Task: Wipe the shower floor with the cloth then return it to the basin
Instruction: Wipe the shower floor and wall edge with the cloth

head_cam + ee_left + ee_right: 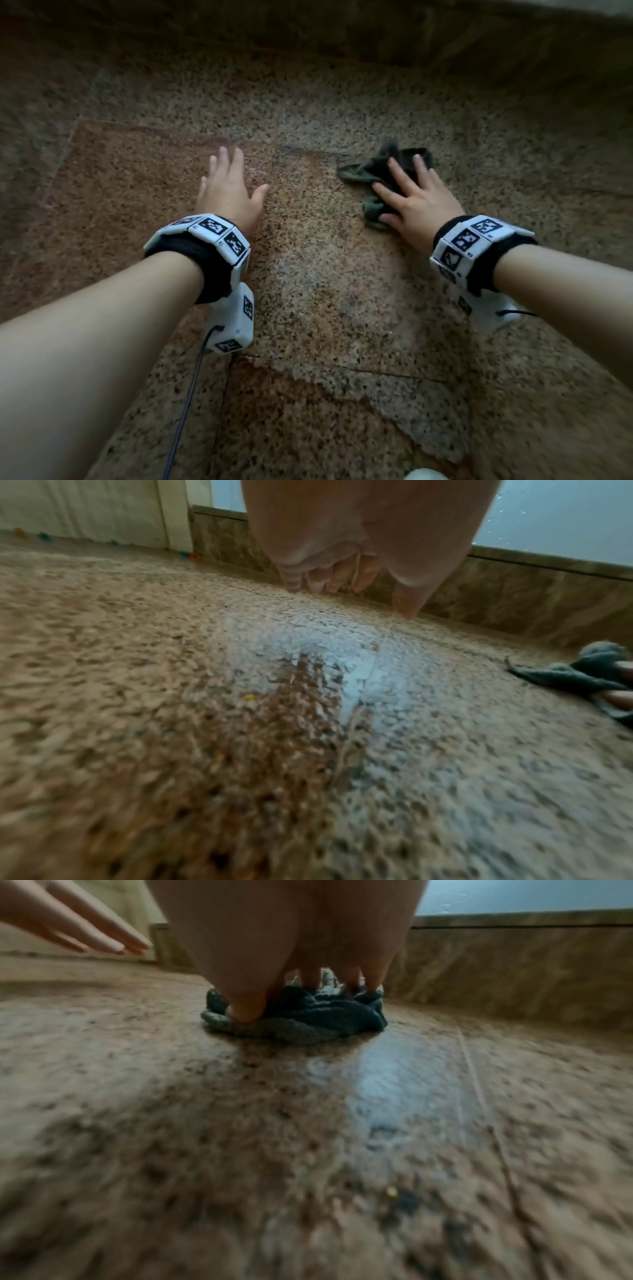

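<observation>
Both forearms reach forward and down to the shower floor (325, 308), each with a black band and white marker blocks at the wrist. The left hand (227, 190) is stretched out flat, palm down, with the fingers (320, 580) straight and a little spread and the thumb pointing to the right. It holds nothing. From the left wrist view the fingertips are very near the floor or on it, but I cannot tell if they really touch.

The right hand (419, 202) lies palm down on the cloth (371, 174), a dark green, crumpled piece of terry. Its fingers (245, 1007) are spread and nearly straight and press the cloth onto the floor; they are not closed around it. In the right wrist view the thumb tip pushes into the near left fold, and the other fingertips sink into the far part. The cloth sticks out to the left and to the far side of the fingers, and it is well apart from the left hand.

The floor is speckled stone, brown and grey, with thin joint lines and a reddish patch under the left hand. Near the cloth a wet area shines pale. At the far side a low brown stone kerb (514, 969) runs along the floor, and above it stands a pale blue glass panel (565, 515) with drops on it
</observation>
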The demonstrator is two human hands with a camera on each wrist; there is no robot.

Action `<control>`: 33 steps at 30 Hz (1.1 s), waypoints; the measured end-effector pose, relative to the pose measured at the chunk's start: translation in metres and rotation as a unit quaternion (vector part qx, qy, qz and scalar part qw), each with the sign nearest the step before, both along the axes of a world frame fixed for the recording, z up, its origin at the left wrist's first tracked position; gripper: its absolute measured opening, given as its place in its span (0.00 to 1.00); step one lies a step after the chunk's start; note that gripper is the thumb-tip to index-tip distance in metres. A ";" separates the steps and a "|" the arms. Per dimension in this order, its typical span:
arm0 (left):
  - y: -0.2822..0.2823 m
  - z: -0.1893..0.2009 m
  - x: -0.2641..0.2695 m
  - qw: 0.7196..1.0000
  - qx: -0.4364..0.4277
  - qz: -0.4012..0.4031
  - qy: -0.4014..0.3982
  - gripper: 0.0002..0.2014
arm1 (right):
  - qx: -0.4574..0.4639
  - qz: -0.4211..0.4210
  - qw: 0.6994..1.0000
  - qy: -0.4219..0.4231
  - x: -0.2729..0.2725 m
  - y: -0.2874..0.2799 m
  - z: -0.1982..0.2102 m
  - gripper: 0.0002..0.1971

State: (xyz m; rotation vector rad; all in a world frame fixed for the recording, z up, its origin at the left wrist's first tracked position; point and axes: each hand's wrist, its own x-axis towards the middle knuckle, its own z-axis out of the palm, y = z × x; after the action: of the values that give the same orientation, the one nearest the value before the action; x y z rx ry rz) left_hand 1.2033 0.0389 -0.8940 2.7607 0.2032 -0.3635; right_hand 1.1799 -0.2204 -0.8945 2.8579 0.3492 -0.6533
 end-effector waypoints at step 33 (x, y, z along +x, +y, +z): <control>0.075 -0.013 0.001 0.999 0.009 0.045 0.003 0.35 | 0.147 0.025 0.988 0.046 0.042 0.163 -0.006 0.31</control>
State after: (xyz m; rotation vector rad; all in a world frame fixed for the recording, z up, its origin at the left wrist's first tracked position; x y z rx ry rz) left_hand 1.2042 0.1139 -0.9072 2.7579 0.3327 -0.3484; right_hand 1.2215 -0.0572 -0.9006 3.0877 0.5744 -0.7868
